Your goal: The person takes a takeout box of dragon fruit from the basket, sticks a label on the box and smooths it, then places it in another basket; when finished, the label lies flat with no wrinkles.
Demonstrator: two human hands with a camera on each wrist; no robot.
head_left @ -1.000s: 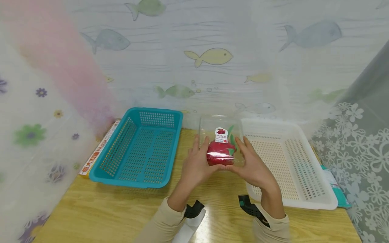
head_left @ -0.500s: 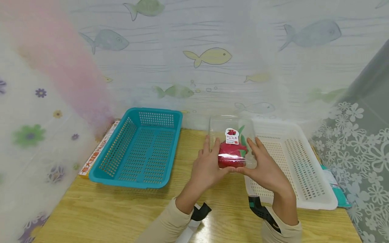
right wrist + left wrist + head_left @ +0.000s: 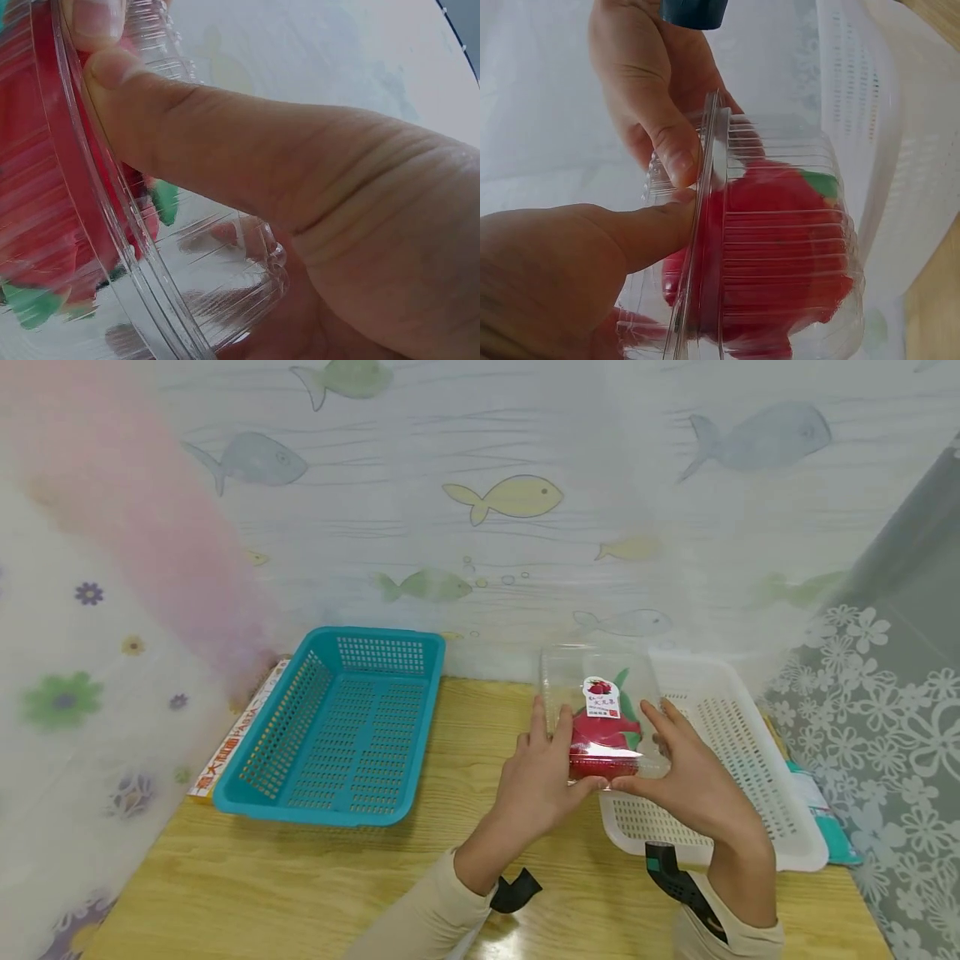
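Observation:
A clear plastic clamshell box (image 3: 558,672) with a red dragon fruit (image 3: 600,739) inside is held between both hands. On its lid is a white sticker (image 3: 602,700) with printed fruit and characters. My left hand (image 3: 536,777) grips the left side, my right hand (image 3: 693,777) the right side. In the left wrist view, both thumbs press at the rim seam of the box, tip beside tip. Green leaf tips of the fruit show through the plastic in the right wrist view. The box overlaps the left part of the white basket (image 3: 787,810) in the head view.
A teal perforated basket (image 3: 360,752) stands on the left of the wooden table (image 3: 300,885), a printed carton (image 3: 232,743) beside it. A teal and white packet (image 3: 828,818) lies right of the white basket. Fish-patterned sheeting (image 3: 420,527) hangs behind.
Both hands have carried the box of dragon fruit to the right, from between the baskets to over the white basket's left side. Their grip looks the same.

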